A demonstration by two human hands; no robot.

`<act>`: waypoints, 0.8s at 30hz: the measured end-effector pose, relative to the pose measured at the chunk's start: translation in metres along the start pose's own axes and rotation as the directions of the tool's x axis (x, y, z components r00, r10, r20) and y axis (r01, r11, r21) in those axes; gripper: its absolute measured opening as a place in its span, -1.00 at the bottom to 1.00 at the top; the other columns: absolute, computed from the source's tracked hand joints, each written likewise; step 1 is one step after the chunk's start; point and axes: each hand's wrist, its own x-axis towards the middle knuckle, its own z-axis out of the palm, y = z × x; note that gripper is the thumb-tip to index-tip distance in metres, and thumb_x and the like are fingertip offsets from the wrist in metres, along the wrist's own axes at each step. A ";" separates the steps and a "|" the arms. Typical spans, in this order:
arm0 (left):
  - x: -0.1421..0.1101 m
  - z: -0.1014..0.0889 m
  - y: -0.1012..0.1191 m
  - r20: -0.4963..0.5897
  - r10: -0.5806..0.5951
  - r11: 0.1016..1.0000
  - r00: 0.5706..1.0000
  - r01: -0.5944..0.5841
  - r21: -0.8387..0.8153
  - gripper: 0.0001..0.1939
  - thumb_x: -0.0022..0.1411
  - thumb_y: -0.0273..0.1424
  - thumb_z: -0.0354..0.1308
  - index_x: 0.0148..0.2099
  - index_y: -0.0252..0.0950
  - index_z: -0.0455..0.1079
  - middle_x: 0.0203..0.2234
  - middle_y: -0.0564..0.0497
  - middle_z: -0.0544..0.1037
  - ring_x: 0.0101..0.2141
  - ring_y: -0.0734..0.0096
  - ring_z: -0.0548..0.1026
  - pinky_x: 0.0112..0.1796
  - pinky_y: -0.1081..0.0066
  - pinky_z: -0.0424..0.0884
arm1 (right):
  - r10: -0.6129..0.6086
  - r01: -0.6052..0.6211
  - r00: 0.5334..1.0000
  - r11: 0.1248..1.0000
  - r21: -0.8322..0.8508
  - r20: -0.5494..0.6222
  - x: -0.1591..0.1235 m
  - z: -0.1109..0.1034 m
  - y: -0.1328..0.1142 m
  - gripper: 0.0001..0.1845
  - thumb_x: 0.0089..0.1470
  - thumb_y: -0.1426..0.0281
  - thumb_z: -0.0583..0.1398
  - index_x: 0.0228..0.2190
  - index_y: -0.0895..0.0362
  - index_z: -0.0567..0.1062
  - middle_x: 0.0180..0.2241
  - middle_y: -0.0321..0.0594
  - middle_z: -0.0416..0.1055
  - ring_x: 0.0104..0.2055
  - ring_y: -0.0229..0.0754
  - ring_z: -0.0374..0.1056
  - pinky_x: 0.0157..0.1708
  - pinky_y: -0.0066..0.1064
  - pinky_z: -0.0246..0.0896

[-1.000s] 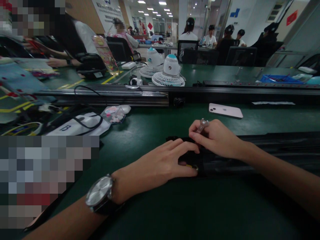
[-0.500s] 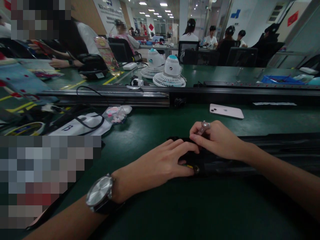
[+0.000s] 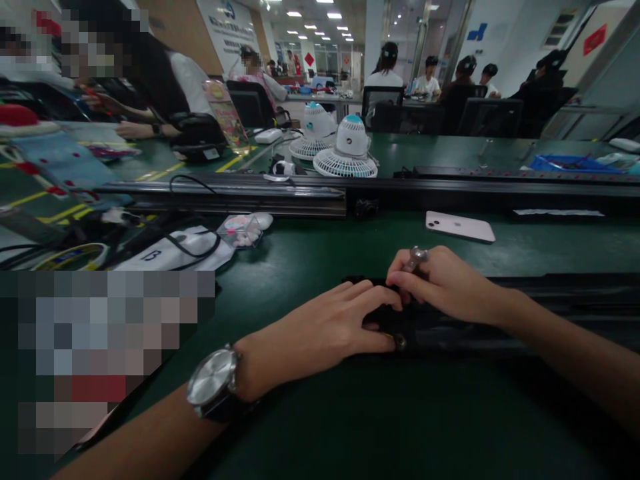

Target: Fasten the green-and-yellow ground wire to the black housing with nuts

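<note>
A long black rail (image 3: pixel 465 337) lies across the table in front of me, running off to the right. My left hand (image 3: pixel 330 327), wearing a wristwatch (image 3: pixel 214 380), is closed around the rail's near-left end, thumb on the front side and fingers over the top. Just right of it, my right hand (image 3: pixel 450 283) pinches a small metal wrench (image 3: pixel 416 259). Its open jaw sticks up above the fingers, and its lower end is hidden by them. Both hands' fingertips are close together over the rail end, where dark parts cannot be made out.
A pink phone (image 3: pixel 460 227) lies behind my right hand. Further back, a long black beam (image 3: pixel 475 192) crosses the table, with two white fans (image 3: pixel 346 150) behind it. Cables, a white bag (image 3: pixel 175 250) and a clear box (image 3: pixel 245 229) are at left. Several people sit beyond.
The whole view has shifted slightly, so everything appears a little further right. Both hands keep nearly the same hold on the rail and wrench.
</note>
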 end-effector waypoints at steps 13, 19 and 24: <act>-0.001 -0.004 0.003 -0.006 0.000 1.000 1.000 0.000 0.028 -0.69 0.41 -0.52 0.06 0.07 -0.08 0.48 0.11 -0.07 0.35 0.01 0.31 0.36 -0.01 0.29 0.38 | 0.074 -0.073 0.993 0.997 -0.013 0.094 0.001 -0.009 -0.009 -0.83 0.35 0.41 0.13 -0.23 0.12 0.54 -0.38 -0.31 0.53 -0.38 -0.23 0.43 -0.38 -0.42 0.27; -0.004 -0.009 0.016 0.086 0.021 0.989 0.996 -0.034 0.142 -0.61 0.49 -0.46 -0.10 0.15 0.04 0.44 0.17 -0.03 0.28 0.00 0.37 0.35 -0.04 0.36 0.37 | 0.094 -0.092 0.992 0.995 -0.025 0.086 -0.011 0.003 0.004 -0.69 0.36 0.19 0.07 -0.29 -0.01 0.57 -0.47 -0.25 0.50 -0.47 -0.13 0.41 -0.41 -0.26 0.27; -0.008 -0.009 0.023 0.120 0.011 0.966 0.993 -0.041 0.255 -0.49 0.46 -0.54 -0.14 0.21 0.12 0.40 0.23 0.02 0.23 0.03 0.39 0.36 -0.08 0.42 0.39 | 0.151 -0.149 0.987 0.988 -0.030 0.057 -0.017 0.014 0.025 -0.68 0.22 -0.02 0.11 -0.30 -0.23 0.62 -0.35 0.00 0.57 -0.37 -0.03 0.50 -0.36 -0.10 0.27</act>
